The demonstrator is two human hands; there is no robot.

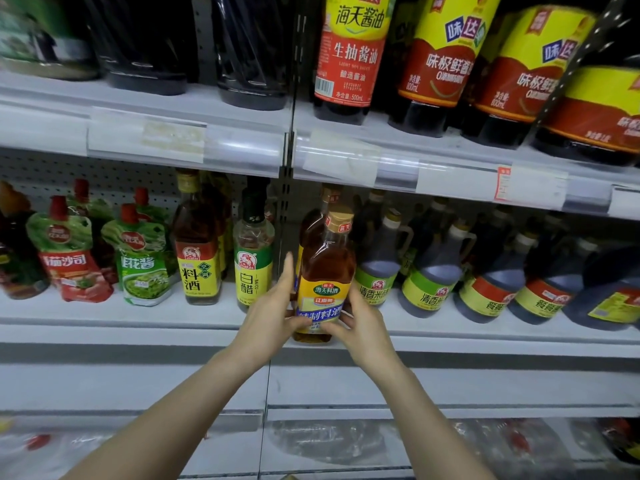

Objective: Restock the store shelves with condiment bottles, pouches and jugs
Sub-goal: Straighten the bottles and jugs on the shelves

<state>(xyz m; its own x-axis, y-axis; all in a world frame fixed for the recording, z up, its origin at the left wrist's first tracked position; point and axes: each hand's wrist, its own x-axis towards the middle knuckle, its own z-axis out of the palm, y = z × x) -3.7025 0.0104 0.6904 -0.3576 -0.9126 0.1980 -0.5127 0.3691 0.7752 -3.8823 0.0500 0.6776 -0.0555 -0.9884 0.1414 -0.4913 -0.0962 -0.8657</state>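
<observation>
Shelving a cooking wine bottle (325, 278) | left hand (273, 306) clasps its side, right hand (360, 323) curls round the lower label | bottle sits just right of the white vinegar bottle (252, 258) | best pushed back level with it, label outward, base flat.

A clear plastic label strip (242, 147) runs along the upper shelf's (207, 102) front edge, holding pale paper price tags (145, 135). One red-bordered tag (503, 184) sits toward its right end. A slotted metal upright (284, 199) divides the bays, and a perforated back panel (104, 174) shows at the left rear.
</observation>
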